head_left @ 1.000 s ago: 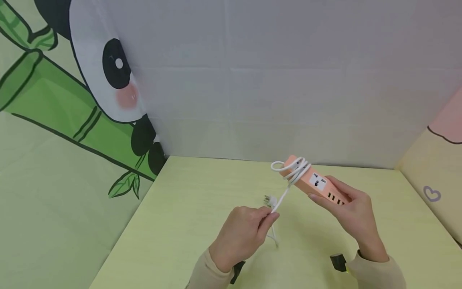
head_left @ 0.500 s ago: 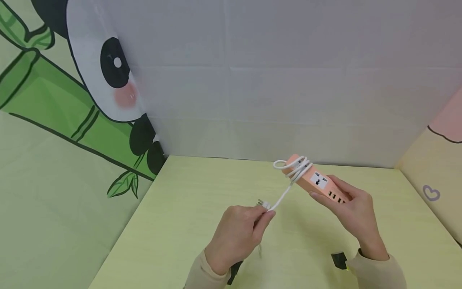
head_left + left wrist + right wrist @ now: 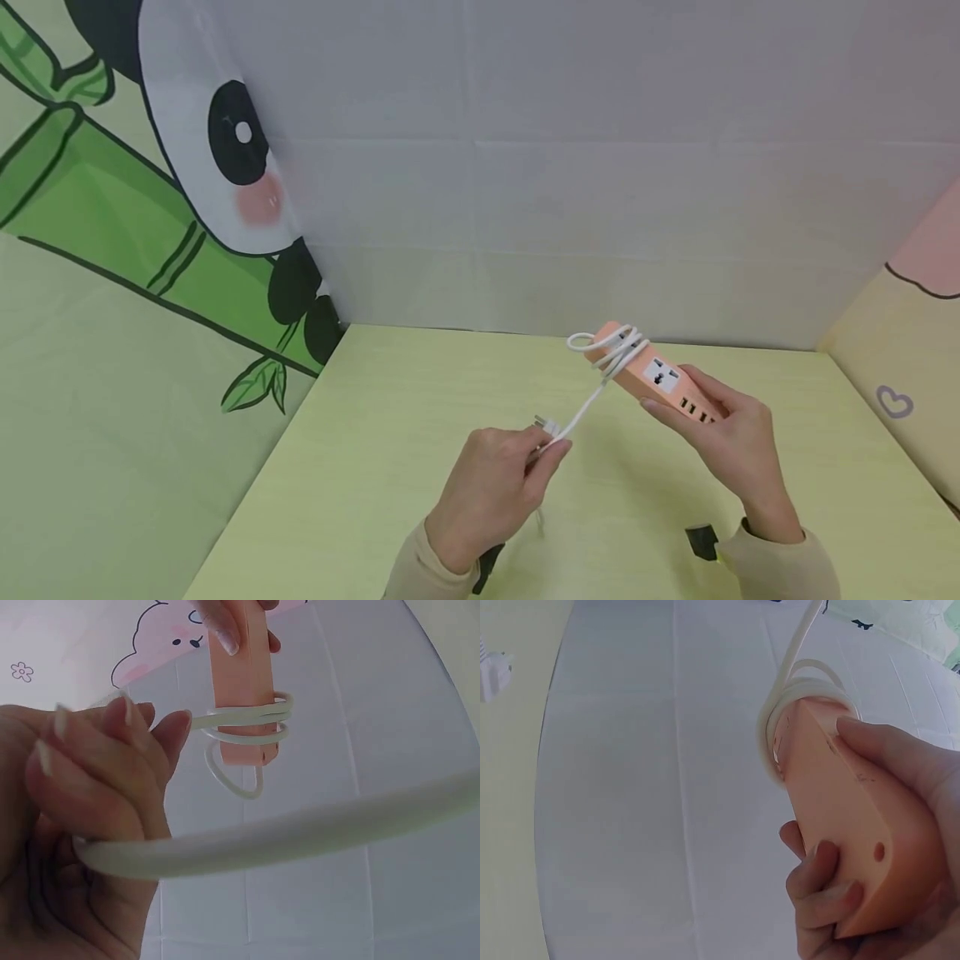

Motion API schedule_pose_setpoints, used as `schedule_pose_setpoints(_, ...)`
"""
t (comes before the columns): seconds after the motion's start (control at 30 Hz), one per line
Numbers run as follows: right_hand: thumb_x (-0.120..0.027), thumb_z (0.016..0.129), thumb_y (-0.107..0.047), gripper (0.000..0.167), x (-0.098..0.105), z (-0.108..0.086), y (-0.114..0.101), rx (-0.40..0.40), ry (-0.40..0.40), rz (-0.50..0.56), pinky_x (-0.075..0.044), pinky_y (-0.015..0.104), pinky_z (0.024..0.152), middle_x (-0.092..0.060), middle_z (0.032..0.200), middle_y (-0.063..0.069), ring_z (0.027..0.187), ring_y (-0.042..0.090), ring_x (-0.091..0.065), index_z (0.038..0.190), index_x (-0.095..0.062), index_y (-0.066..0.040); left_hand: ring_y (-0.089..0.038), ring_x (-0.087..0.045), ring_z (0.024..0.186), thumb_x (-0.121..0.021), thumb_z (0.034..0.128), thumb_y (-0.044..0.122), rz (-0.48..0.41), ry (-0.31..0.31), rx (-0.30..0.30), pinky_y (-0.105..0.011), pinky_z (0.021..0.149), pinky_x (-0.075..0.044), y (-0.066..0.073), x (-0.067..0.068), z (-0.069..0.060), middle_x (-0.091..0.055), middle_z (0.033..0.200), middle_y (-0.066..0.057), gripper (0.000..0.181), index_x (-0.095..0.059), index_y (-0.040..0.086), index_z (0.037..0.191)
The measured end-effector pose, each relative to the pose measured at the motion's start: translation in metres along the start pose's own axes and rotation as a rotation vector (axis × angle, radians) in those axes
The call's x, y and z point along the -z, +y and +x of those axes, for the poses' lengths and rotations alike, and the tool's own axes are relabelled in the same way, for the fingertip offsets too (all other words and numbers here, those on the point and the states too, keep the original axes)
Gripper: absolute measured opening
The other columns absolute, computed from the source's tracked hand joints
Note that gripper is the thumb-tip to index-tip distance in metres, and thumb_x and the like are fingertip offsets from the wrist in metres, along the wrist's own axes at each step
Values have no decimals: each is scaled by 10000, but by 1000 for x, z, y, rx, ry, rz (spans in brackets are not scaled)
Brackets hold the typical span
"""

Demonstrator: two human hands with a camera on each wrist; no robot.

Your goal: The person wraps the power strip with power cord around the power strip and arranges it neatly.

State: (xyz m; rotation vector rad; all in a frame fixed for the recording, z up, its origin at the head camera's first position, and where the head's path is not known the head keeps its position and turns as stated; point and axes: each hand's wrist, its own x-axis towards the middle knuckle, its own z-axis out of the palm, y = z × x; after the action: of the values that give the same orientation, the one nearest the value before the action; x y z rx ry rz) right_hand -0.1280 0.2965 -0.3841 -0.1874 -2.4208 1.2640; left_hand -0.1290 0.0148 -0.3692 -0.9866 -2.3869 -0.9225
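– where's the power strip (image 3: 662, 375)?

– up off the surface (image 3: 390, 433), tilted, its far end wrapped in several turns of white cord (image 3: 587, 408). from my end i see the right hand (image 3: 738, 442) gripping the end with the usb ports.

– and the left hand (image 3: 495, 479)?

– pinching the cord, with the plug (image 3: 549, 427) showing just beside it. the left wrist view shows more cord running out of the curled fingers.

– how would you handle it?

– i'd hold the strip steady, keep light, even tension on the nearly straight stretch, and guide each turn to lie flat. one loop (image 3: 250, 796) stands loose past the tip; i think it could slip off, so i'd watch that.
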Motion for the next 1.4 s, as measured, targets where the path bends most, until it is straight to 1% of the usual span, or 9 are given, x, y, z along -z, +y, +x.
schedule_pose_setpoints(0.07,-882,797,-339,653,-1,0,0,8,5,-5,-457,225,558,-702,1239,122,717,52,-548,1378,-642,-162,70,-214,471,-694,976,231,9,-8,12,-81,457,-162,0,0,0,-306,531,159,327,-569,180,678)
schedule_pose_setpoints(0.2,-879,800,-342,653,-1,1,1,7,-2,-3,-459,226,554,-701,1241,135,712,53,-549,1380,-641,-160,76,-216,463,-715,961,238,31,-20,28,-84,453,-158,0,2,0,-304,530,169,298,-595,176,695)
schedule_pose_setpoints(0.27,-876,804,-347,655,-2,1,2,0,-10,-1,-460,227,555,-701,1240,132,715,54,-551,1385,-636,-162,74,-222,465,-722,955,235,41,-13,19,-82,457,-159,0,2,0,-311,532,168,284,-603,175,705)
schedule_pose_setpoints(0.5,-866,812,-363,670,-1,1,1,-9,-17,-9,-456,220,569,-693,1274,140,734,43,-544,1401,-620,-159,62,-248,496,-757,923,189,48,48,-59,-70,483,-171,-2,2,1,-363,552,143,201,-635,166,765)
schedule_pose_setpoints(0.63,-869,809,-364,669,0,0,-1,-10,-15,-10,-456,222,566,-695,1266,144,726,44,-546,1397,-625,-155,63,-242,495,-761,918,193,57,60,-59,-71,482,-167,-2,3,0,-348,548,146,243,-607,171,731)
schedule_pose_setpoints(0.8,-865,813,-365,677,-1,0,-2,-8,-22,-3,-455,220,564,-698,1267,142,729,40,-545,1402,-617,-139,65,-237,492,-759,918,197,64,64,-52,-76,478,-165,-2,3,-1,-345,550,148,242,-609,171,731)
schedule_pose_setpoints(1.03,-866,812,-364,681,0,0,0,-1,-24,-15,-451,216,563,-700,1262,146,728,39,-538,1402,-617,-133,58,-261,492,-752,923,184,63,30,-44,-74,480,-179,-3,4,-1,-368,551,145,237,-608,167,736)
schedule_pose_setpoints(1.2,-860,818,-368,678,2,2,4,-4,-24,-23,-450,211,570,-690,1282,152,742,31,-533,1405,-614,-135,48,-278,501,-724,931,108,51,-2,-65,-70,487,-201,-4,5,-1,-376,563,131,237,-596,151,736)
schedule_pose_setpoints(1.4,-851,825,-390,691,6,3,4,-15,-18,-26,-458,211,585,-673,1309,164,764,41,-544,1417,-602,-135,50,-262,506,-683,940,70,30,1,-79,-69,488,-195,-3,4,0,-357,568,125,285,-548,161,706)
